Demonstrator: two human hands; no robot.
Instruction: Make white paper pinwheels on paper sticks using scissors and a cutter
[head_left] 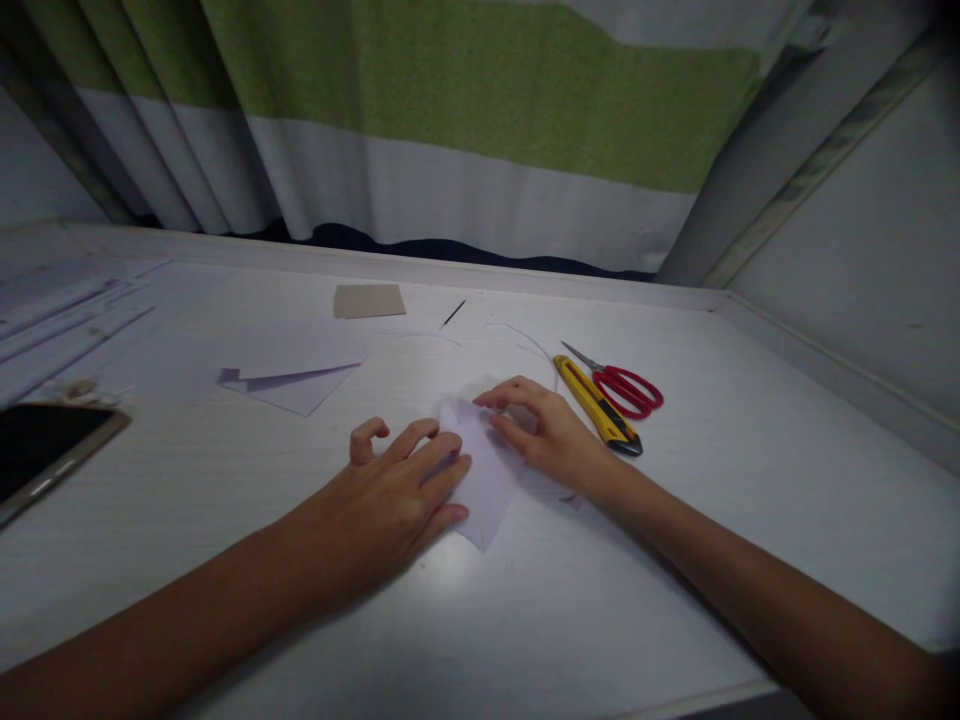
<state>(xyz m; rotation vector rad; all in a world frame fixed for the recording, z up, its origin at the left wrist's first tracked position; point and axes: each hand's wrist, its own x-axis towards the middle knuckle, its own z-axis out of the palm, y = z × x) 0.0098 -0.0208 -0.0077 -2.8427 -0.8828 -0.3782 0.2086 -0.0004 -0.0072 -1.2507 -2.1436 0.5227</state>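
Left hand (394,492), fingers spread, rests on the folded paper (484,490); right hand (553,432) touches its far edge, pinch not determinable.

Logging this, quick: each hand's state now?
Left hand: open, resting on the white paper.
Right hand: half-curled at its far end; grip can't be told.

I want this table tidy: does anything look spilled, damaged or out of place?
Nothing looks spilled or clearly damaged. Slightly untidy: a small scrap lies loose near the right hand, and a thin pale strand curls beside the yellow cutter.
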